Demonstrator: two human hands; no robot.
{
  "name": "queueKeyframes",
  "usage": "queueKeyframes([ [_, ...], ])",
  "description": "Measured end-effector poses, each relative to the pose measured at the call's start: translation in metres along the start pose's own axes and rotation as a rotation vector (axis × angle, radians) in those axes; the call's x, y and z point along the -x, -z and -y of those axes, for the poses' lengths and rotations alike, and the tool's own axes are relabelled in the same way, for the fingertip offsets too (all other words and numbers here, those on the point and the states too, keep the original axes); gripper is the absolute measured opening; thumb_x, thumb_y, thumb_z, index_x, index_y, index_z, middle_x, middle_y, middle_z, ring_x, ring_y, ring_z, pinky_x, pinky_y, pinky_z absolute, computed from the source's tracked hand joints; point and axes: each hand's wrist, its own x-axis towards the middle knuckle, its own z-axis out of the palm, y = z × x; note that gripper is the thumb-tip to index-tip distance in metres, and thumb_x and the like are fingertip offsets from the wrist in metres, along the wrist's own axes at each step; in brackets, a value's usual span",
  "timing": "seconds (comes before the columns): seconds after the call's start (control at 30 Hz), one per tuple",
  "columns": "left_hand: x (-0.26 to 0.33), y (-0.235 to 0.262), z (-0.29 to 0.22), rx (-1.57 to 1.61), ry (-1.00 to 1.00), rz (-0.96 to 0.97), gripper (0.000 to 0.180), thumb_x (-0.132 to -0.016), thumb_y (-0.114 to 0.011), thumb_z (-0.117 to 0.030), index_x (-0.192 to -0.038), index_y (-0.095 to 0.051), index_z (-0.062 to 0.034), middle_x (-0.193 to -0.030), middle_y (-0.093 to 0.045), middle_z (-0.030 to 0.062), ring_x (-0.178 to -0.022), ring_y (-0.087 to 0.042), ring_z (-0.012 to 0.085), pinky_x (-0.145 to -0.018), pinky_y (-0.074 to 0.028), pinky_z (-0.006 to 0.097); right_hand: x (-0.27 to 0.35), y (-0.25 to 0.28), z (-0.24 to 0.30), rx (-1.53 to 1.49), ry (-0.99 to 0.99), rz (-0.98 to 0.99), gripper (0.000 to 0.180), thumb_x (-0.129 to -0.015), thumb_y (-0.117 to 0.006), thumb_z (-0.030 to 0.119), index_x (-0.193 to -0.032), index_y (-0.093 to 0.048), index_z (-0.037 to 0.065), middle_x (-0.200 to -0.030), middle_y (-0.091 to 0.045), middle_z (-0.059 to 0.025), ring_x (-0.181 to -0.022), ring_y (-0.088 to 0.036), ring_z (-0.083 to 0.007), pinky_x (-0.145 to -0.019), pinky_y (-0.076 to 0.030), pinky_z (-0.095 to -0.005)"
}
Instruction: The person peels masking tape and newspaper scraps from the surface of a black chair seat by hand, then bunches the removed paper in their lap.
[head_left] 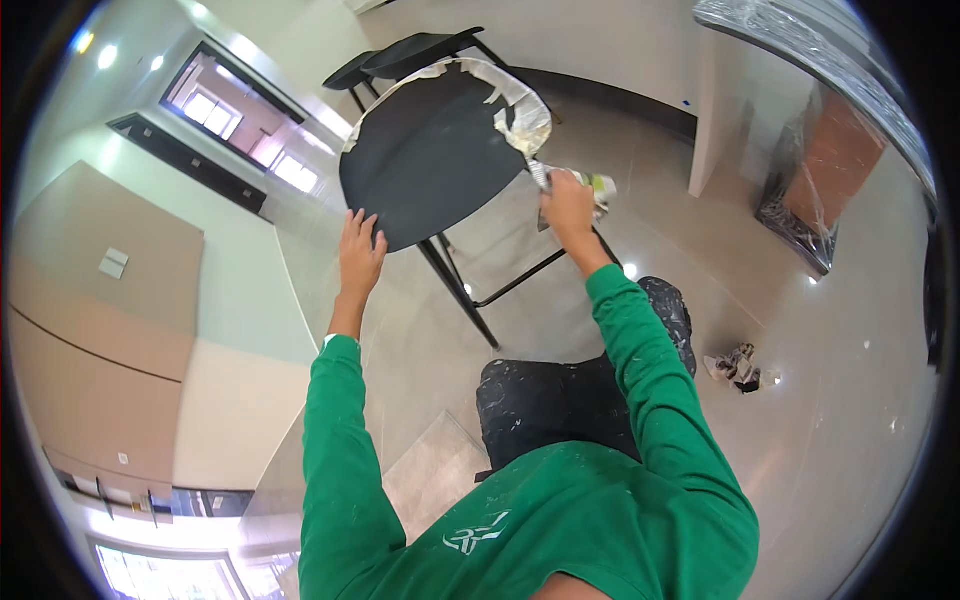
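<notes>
Over the tiled floor (840, 330), black stool seat (430, 160): left hand (358, 250) flat, fingers apart on its rim; right hand (568, 205) clamped on thin, probably tear-prone wrapping (520, 110). Best gripped near the peeled edge.

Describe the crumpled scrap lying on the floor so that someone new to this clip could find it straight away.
Start at the black chair that both hands touch, then follow the shiny tiled floor down and to the right, past the person's raised knee. The scrap lies there alone on bare tile. It is a small crumpled wad, pale with dark patches, unlike the white wrapping clinging to the chair.
</notes>
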Motion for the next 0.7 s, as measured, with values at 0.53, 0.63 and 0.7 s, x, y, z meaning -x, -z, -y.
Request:
queueKeyframes([
  [0.53,0.043,-0.030,-0.044,0.255,0.492,-0.637,0.041,-0.105,-0.060,-0.025,-0.132,-0.057,0.0054,-0.130,-0.062,0.0204,-0.121,-0.058,0.0354,-0.106,-0.045,0.044,-0.001,0.025,-0.002,-0.336,-0.106,0.425,0.032,-0.097,-0.059,0.028,-0.099,-0.069,-0.002,-0.092,-0.069,-0.0275,-0.088,-0.065,-0.0473,-0.079,-0.049,-0.0503],
  [0.63,0.100,-0.059,-0.094,0.893,1.043,-0.574,0.035,-0.103,-0.065,-0.025,-0.125,-0.062,0.0018,-0.115,-0.068,0.0098,-0.104,-0.065,0.0202,-0.085,-0.052,0.034,0.006,0.023,0.008,-0.403,-0.115,0.463,0.031,-0.098,-0.060,0.028,-0.097,-0.069,-0.002,-0.086,-0.068,-0.0273,-0.082,-0.065,-0.0457,-0.073,-0.049,-0.0487],
  [0.7,0.101,-0.067,-0.137,1.227,1.161,-0.638,0.032,-0.102,-0.067,-0.024,-0.122,-0.064,0.0007,-0.112,-0.069,0.0079,-0.099,-0.066,0.0155,-0.082,-0.052,0.030,0.006,0.022,0.009,-0.400,-0.114,0.414,0.031,-0.098,-0.061,0.027,-0.096,-0.068,-0.003,-0.081,-0.066,-0.0267,-0.075,-0.066,-0.0422,-0.070,-0.048,-0.0468],
])
